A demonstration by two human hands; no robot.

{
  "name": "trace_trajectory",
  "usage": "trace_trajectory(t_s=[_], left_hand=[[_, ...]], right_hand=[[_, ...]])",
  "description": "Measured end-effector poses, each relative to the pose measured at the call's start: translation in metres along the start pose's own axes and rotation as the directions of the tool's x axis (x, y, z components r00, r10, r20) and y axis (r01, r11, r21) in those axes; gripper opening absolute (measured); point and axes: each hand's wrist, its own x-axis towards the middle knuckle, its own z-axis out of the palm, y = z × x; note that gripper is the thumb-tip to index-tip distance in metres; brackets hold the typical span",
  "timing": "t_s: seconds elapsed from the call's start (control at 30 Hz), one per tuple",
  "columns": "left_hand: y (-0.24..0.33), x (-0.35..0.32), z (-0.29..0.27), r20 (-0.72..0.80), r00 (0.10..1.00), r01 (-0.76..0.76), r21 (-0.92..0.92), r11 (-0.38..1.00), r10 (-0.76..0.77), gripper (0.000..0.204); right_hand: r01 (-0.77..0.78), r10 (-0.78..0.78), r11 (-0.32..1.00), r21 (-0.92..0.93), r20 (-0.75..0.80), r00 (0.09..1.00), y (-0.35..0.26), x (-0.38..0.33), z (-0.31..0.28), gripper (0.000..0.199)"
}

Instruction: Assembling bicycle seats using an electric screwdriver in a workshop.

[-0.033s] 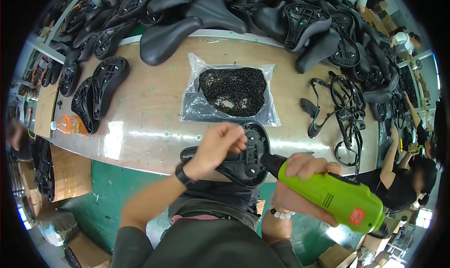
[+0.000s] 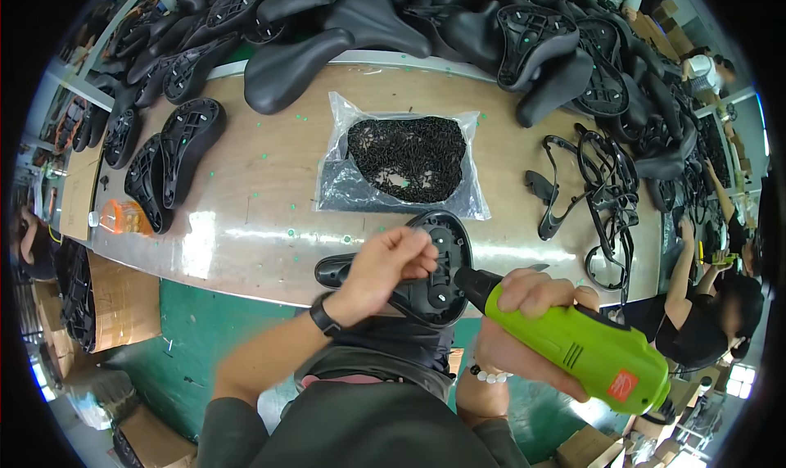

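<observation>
A black bicycle saddle (image 2: 443,294) lies underside up at the table's near edge, its narrow nose to the left. My left hand (image 2: 381,270) is over the saddle with fingers curled and pressed together. Whatever its fingertips may hold is too small to make out. My right hand (image 2: 512,352) grips a green electric screwdriver (image 2: 585,352). The tool's black nose points left at the saddle's right rim; its bit cannot be seen clearly. Beyond the saddle, a clear plastic bag (image 2: 334,191) lies open, with many small black screws (image 2: 409,153) in it.
Black saddles (image 2: 299,67) are piled along the back, and two more (image 2: 192,144) lie at the left near an orange-tinted plastic container (image 2: 127,217). Black looped frame parts (image 2: 602,198) lie tangled at the right. A co-worker (image 2: 696,321) is at the far right.
My left hand has shifted slightly right and nearer to me, with its fingers curled further over the saddle. The screwdriver has barely moved.
</observation>
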Motion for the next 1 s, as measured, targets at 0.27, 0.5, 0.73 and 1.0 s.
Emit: trace_trajectory(t_s=[0.27,0.5,0.73,1.0], left_hand=[[-0.031,-0.023,0.014,0.215,0.967,0.238,-0.586,0.774,-0.135,0.027],[-0.005,-0.021,0.012,0.034,0.999,0.014,0.107,0.994,-0.018,0.043],[0.061,0.096,-0.090,0.365,0.545,-0.045,0.912,-0.409,0.755,0.033],[0.058,0.115,-0.103,0.401,0.574,-0.146,0.908,-0.392,0.714,0.014]], right_hand=[[0.036,-0.025,0.995,-0.095,0.121,0.992,-0.004,-0.010,0.002,0.105],[0.044,-0.035,0.993,-0.114,0.081,0.996,-0.018,-0.013,-0.006,0.108],[-0.155,0.150,0.985,-0.078,-0.072,0.986,-0.033,-0.045,-0.026,0.114],[-0.233,0.214,0.963,-0.135,-0.141,0.967,-0.033,-0.068,-0.040,0.116]])
